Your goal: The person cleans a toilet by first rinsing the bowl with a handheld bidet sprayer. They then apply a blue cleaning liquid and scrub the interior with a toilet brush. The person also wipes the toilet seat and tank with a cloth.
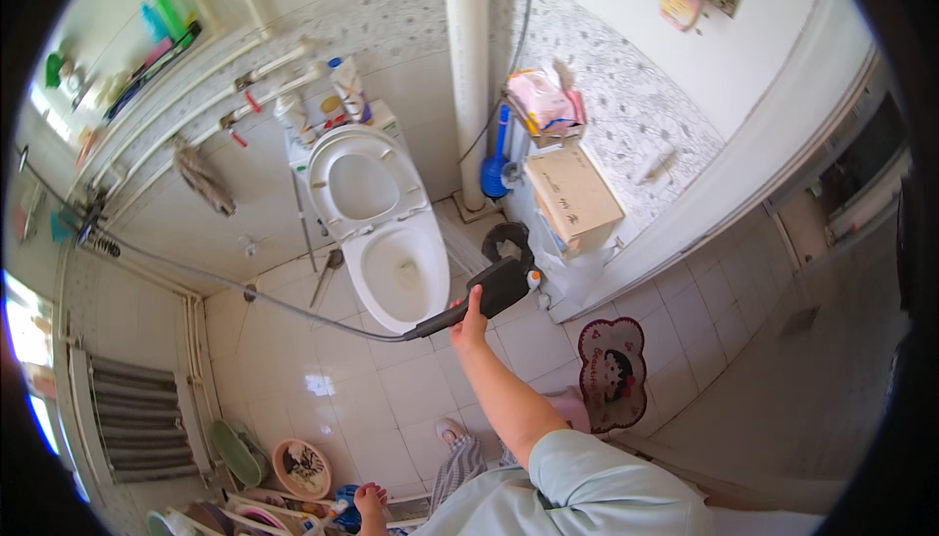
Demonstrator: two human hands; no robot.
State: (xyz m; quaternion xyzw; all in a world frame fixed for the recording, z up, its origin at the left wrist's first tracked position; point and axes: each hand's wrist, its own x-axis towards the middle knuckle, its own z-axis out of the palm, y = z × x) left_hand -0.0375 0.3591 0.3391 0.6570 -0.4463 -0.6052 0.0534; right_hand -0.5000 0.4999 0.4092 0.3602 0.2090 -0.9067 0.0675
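Observation:
My right hand (469, 322) is closed around the handle of a black handheld shower head (499, 288). Thin streams of water (463, 246) leave its head toward the floor between the toilet and the waste bin. A grey shower hose (293, 305) runs from the handle to a wall fitting (92, 231) at the left. Just beyond my hand stands a white toilet (400, 272), its lid and seat raised. Low in the view, my left hand (370, 498) has loosely curled fingers near a blue plastic item (346, 501); whether it holds anything cannot be seen.
A black waste bin (506, 239), a blue plunger (499, 162) and a cardboard box (572, 191) stand by the right wall. A toilet brush (328, 272) lies left of the toilet. Basins (302, 468) crowd the lower left. A patterned mat (613, 374) lies on the tiles.

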